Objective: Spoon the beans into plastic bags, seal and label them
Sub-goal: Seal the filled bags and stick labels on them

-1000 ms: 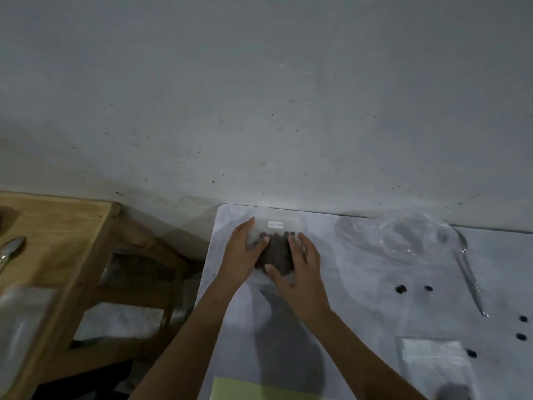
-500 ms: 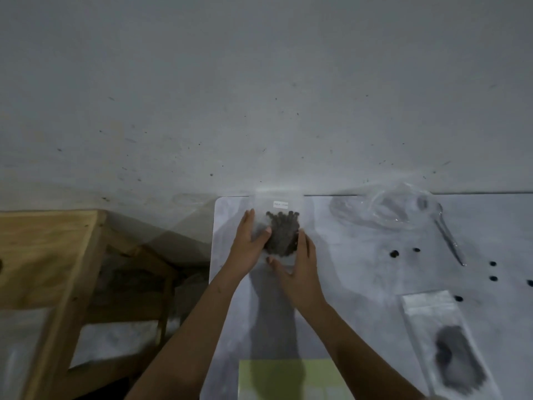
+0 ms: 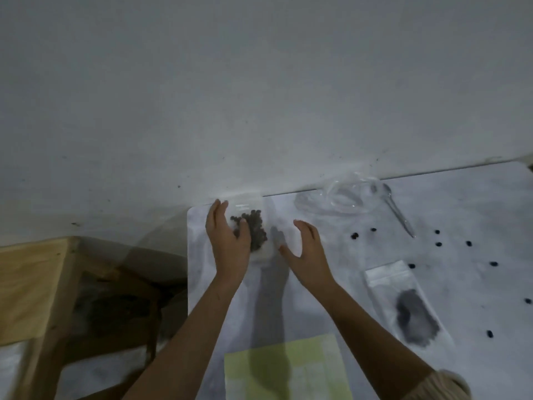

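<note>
Progress looks well along, as I judge it. The bean bag under the left hand holds a dark heap and carries a small white label near its top. Whether its seal is fully closed I cannot tell. The left hand lies flat on it, fingers straight and together, thumb across the beans. The right hand, just right of that bag, is spread and holds nothing. Well right of it and nearer the person, a second bag also holds beans, but I can make out no label there.

A wooden stand sits far left of the left hand. A yellow-green sheet lies between the forearms. Beyond the right hand are a clear dish and the spoon. Loose beans dot the worktop, probably left to gather. Nothing blocks either hand.
</note>
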Demonstrator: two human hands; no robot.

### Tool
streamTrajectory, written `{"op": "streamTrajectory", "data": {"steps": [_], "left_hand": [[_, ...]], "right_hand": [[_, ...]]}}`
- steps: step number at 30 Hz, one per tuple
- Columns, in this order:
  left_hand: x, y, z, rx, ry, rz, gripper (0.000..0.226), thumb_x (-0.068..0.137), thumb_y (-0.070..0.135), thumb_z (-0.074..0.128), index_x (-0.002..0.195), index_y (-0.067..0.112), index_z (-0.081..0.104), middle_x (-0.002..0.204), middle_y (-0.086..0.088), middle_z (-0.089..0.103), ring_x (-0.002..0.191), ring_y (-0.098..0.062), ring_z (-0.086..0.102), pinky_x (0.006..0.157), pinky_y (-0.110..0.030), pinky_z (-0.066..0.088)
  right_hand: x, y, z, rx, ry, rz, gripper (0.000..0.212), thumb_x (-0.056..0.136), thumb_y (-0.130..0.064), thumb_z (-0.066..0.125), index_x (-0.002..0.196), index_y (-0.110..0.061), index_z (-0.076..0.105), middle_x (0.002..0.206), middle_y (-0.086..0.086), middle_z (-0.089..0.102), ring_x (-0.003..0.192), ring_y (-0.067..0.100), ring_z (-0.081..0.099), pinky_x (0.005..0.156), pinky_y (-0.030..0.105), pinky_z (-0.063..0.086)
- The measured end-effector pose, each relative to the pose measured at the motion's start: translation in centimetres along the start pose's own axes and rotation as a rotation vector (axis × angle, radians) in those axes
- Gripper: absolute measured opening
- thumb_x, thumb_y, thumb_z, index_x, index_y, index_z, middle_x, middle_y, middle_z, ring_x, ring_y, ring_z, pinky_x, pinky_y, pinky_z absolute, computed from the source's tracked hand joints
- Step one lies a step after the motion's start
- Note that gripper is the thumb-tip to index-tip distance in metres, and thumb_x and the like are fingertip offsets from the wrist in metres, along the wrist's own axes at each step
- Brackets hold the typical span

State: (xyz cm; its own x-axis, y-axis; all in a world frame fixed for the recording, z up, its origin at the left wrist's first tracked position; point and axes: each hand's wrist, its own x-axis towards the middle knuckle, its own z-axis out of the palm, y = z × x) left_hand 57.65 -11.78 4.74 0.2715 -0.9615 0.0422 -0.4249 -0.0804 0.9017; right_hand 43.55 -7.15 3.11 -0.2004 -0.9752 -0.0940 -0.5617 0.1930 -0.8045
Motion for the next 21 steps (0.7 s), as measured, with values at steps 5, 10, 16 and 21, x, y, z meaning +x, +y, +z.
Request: {"op": "streamTrajectory", "data": {"steps": [5, 10, 16, 21], "left_hand": [[-8.3, 2.0, 6.1, 0.017, -0.386, 0.235, 0.035, 0.09, 0.009, 0.057, 0.125, 0.007, 0.051, 0.13, -0.009, 0.048, 0.125, -0.017, 0.041, 0.107, -0.02, 0.028], [-17.4, 1.1, 12.2, 0.112, -0.667, 0.064, 0.049, 0.094, 0.023, 0.053, 0.139, 0.011, 0.037, 0.144, -0.006, 0.034, 0.137, -0.02, 0.028, 0.112, -0.028, 0.026], [-22.8, 1.8, 16.2, 0.131, -0.708, -0.051, 0.065, 0.096, 0.028, 0.05, 0.149, 0.012, 0.016, 0.157, -0.003, 0.009, 0.145, -0.017, 0.008, 0.117, -0.03, 0.018], [-22.8, 3.4, 16.2, -0.127, -0.504, -0.214, 0.05, 0.09, 0.011, 0.059, 0.135, 0.017, 0.038, 0.139, -0.001, 0.037, 0.123, -0.013, 0.04, 0.103, -0.022, 0.033]], "right_hand": [[-4.0, 5.5, -9.7, -0.082, 0.236, 0.135, 0.038, 0.088, -0.014, 0.062, 0.123, -0.006, 0.052, 0.126, 0.011, 0.051, 0.118, 0.024, 0.048, 0.095, 0.018, 0.031], [-9.5, 12.9, -15.8, -0.198, 0.211, 0.336, 0.039, 0.089, -0.015, 0.057, 0.126, -0.003, 0.05, 0.128, 0.016, 0.054, 0.121, 0.029, 0.046, 0.1, 0.028, 0.035], [-12.1, 16.1, -16.5, -0.183, 0.056, 0.362, 0.054, 0.088, -0.015, 0.06, 0.137, -0.007, 0.039, 0.14, 0.012, 0.041, 0.129, 0.028, 0.037, 0.107, 0.033, 0.032], [-12.8, 15.5, -16.3, -0.006, 0.136, 0.327, 0.045, 0.085, -0.004, 0.06, 0.128, -0.011, 0.045, 0.128, 0.011, 0.041, 0.099, 0.013, 0.051, 0.084, 0.01, 0.04]]}}
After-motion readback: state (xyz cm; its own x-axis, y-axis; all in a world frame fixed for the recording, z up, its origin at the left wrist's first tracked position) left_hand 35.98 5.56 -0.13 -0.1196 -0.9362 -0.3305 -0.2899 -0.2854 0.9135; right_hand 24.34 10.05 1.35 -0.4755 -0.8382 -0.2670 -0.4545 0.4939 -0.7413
